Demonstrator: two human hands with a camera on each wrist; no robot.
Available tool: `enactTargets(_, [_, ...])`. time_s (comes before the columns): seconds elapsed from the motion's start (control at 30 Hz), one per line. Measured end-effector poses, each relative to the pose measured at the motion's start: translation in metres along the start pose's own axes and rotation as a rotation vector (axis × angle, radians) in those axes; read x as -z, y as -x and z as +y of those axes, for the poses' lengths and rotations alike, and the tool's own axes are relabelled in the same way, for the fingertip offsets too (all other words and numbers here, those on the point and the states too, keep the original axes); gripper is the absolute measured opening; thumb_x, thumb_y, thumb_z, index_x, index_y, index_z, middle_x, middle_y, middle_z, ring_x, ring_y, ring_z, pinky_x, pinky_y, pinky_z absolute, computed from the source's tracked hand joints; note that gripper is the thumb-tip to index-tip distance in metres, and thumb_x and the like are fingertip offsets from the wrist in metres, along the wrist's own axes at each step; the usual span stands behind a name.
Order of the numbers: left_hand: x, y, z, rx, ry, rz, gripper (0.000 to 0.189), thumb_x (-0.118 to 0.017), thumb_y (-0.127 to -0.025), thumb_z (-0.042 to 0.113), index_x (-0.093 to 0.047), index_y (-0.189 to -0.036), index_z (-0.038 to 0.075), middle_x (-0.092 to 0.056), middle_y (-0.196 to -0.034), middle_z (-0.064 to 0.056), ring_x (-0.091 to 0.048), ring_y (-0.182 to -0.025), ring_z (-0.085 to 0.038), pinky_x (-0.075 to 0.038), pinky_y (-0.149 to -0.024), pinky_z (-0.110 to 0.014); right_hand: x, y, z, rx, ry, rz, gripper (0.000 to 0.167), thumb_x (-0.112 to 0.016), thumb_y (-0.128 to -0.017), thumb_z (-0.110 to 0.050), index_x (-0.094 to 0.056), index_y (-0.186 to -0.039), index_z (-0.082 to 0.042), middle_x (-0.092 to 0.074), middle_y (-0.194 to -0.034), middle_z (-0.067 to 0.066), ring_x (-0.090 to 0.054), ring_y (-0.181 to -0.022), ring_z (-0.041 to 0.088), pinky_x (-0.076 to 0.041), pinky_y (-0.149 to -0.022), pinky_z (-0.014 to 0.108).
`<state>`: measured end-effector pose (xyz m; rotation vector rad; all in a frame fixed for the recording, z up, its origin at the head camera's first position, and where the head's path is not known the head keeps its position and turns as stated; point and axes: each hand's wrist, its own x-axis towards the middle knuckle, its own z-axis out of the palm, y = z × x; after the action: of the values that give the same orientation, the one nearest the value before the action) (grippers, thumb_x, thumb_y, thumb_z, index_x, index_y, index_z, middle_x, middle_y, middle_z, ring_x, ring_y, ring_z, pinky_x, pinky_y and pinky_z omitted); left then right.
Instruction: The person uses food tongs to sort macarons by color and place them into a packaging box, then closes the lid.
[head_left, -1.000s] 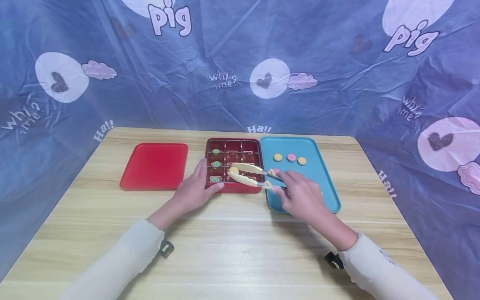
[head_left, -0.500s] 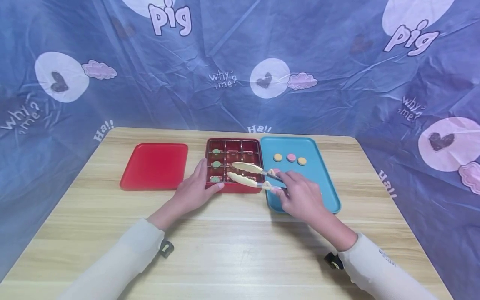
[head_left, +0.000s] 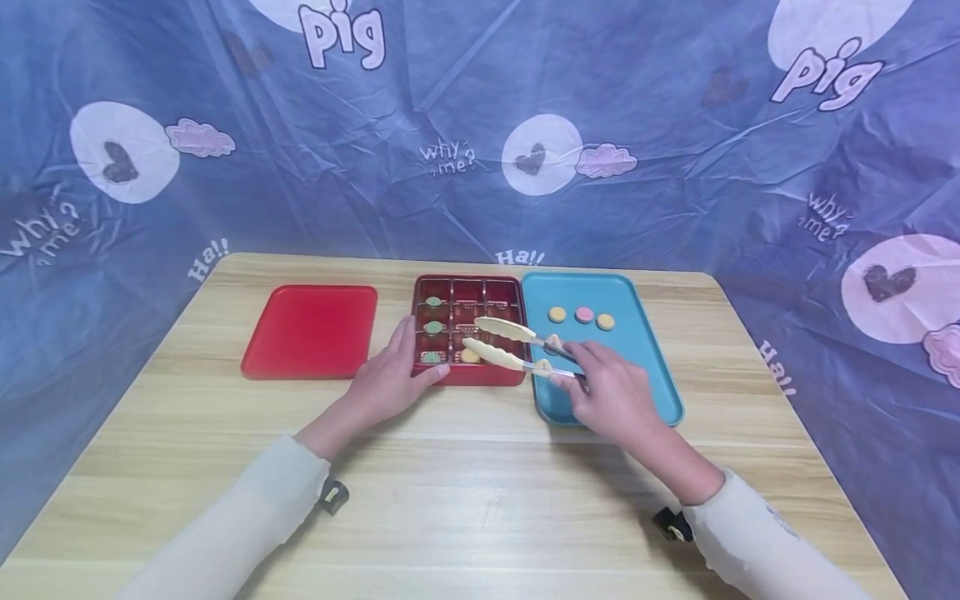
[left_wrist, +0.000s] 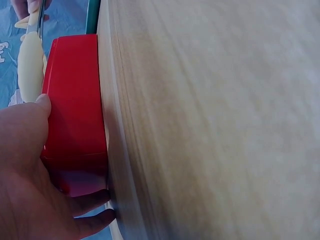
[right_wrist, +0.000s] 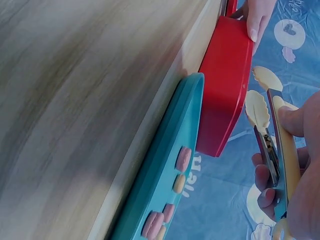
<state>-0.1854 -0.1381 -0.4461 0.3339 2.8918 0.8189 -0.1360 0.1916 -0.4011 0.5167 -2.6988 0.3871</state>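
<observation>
My left hand [head_left: 382, 379] rests against the left side of the dark red divided box [head_left: 480, 377], fingers straight along its wall and thumb laid at the front rim. Green macarons [head_left: 433, 327] fill the box's left column. A yellow macaron [head_left: 470, 356] lies in the front middle compartment, partly covered by a tong tip. My right hand [head_left: 617, 387] grips metal tongs [head_left: 506, 329] with cream scalloped tips. Those tips stand apart over the box with nothing between them; in the right wrist view the tongs [right_wrist: 257, 110] show the same spread.
Right of the box, a blue tray [head_left: 645, 367] carries yellow and pink macarons [head_left: 583, 315], some behind my right hand. A flat red lid [head_left: 311, 332] lies on the wooden table [head_left: 450, 517] at left. A blue printed cloth [head_left: 390, 208] hangs behind the table.
The yellow macaron was between the tong tips one second ago; it now sits in the front middle compartment. The tongs and right hand have shifted slightly right. My left hand stays put.
</observation>
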Motion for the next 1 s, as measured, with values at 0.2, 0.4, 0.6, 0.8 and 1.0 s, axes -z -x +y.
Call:
enactTargets(0.2, [0.0, 0.0, 0.0, 0.003, 0.004, -0.004, 0.111, -0.048, -0.089, 0.079, 0.009, -0.163, 0.019, -0.003, -0.171, -0.006, -0.024, -0.153, -0.037, -0.031, -0.108, -0.076, 0.005, 0.004, 0.009, -0.039, 0.004, -0.001, 0.052, -0.077, -0.089, -0.035, -0.066, -0.129, -0.003, -0.07, -0.118, 0.013, -0.069, -0.098, 0.032, -0.055, -0.066, 0.046])
enactTargets(0.4, [0.0, 0.0, 0.0, 0.002, -0.004, 0.001, 0.108, -0.051, -0.092, 0.073, 0.008, -0.163, 0.018, -0.002, -0.171, -0.007, -0.025, -0.152, -0.039, -0.031, -0.107, -0.076, 0.014, 0.011, 0.02, -0.091, 0.019, 0.011, 0.05, -0.077, -0.089, -0.033, -0.066, -0.129, -0.005, -0.07, -0.119, 0.013, -0.069, -0.097, 0.032, -0.053, -0.064, 0.049])
enactTargets(0.6, [0.0, -0.001, 0.0, 0.001, -0.006, 0.001, 0.108, -0.051, -0.091, 0.073, 0.008, -0.163, 0.017, -0.002, -0.171, -0.007, -0.025, -0.153, -0.038, -0.031, -0.107, -0.077, 0.022, 0.021, 0.033, -0.174, 0.013, -0.019, 0.051, -0.072, -0.092, -0.033, -0.062, -0.134, -0.005, -0.066, -0.126, 0.016, -0.065, -0.113, 0.039, -0.051, -0.073, 0.06])
enactTargets(0.8, [0.0, -0.001, 0.0, -0.002, -0.008, 0.002, 0.109, -0.051, -0.091, 0.073, 0.008, -0.163, 0.017, -0.003, -0.171, -0.007, -0.025, -0.152, -0.038, -0.033, -0.107, -0.075, 0.03, 0.03, 0.049, -0.231, 0.03, -0.02, 0.053, -0.071, -0.093, -0.033, -0.06, -0.135, -0.003, -0.066, -0.122, 0.018, -0.064, -0.108, 0.041, -0.049, -0.069, 0.06])
enactTargets(1.0, [0.0, 0.0, 0.001, -0.004, -0.01, 0.004, 0.109, -0.05, -0.091, 0.075, 0.008, -0.163, 0.017, -0.003, -0.171, -0.008, -0.027, -0.152, -0.039, -0.034, -0.106, -0.075, 0.035, 0.037, 0.07, -0.308, 0.055, -0.046, 0.057, -0.067, -0.096, -0.039, -0.058, -0.136, -0.001, -0.064, -0.123, 0.021, -0.062, -0.11, 0.044, -0.046, -0.07, 0.062])
